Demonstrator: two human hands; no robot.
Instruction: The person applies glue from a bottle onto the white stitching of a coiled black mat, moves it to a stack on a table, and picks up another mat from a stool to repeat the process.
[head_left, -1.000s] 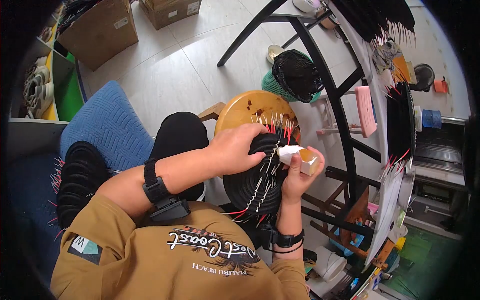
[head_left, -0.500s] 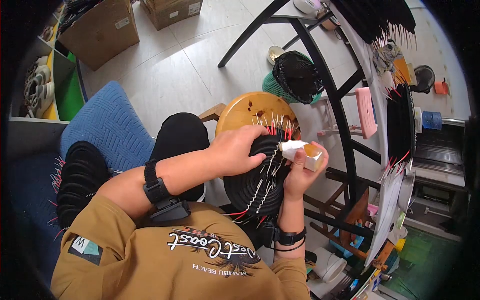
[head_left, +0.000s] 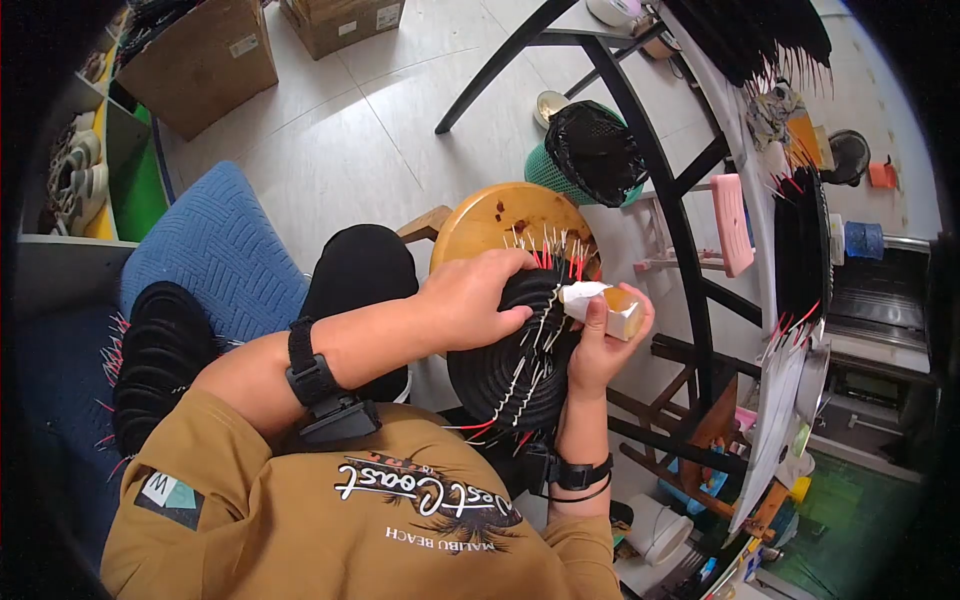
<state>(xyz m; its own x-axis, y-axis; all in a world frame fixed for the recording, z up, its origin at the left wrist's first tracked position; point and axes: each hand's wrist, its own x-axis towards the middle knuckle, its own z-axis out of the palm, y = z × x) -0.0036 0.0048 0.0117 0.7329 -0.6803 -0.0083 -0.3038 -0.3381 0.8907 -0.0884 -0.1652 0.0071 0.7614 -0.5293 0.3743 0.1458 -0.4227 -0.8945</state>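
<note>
A stack of black ring-shaped coils [head_left: 480,385] leans over a round wooden stool [head_left: 480,225]. Red and white wire ends [head_left: 560,250] stick out at its far edge, and twisted pale wires [head_left: 537,340] run across its face. My left hand [head_left: 475,300] grips the upper left of the stack, thumb on the face and fingers over the far edge. In my right hand [head_left: 600,345] is a small clear squeeze bottle [head_left: 625,312] with yellowish contents and a white upper part. Its narrow end points left, right at the twisted wires near the top of the stack.
More black coils [head_left: 165,360] lie on the blue seat at left, beside a blue cushion [head_left: 210,235]. A green bin [head_left: 560,170] with a black bag stands beyond the stool. A black-framed table [head_left: 690,230] bearing more coils rises at right. Cardboard boxes [head_left: 200,75] sit on the floor.
The bottle in my right hand has turned slightly, and its yellowish side shows more. My left hand and the coils stay in place.
</note>
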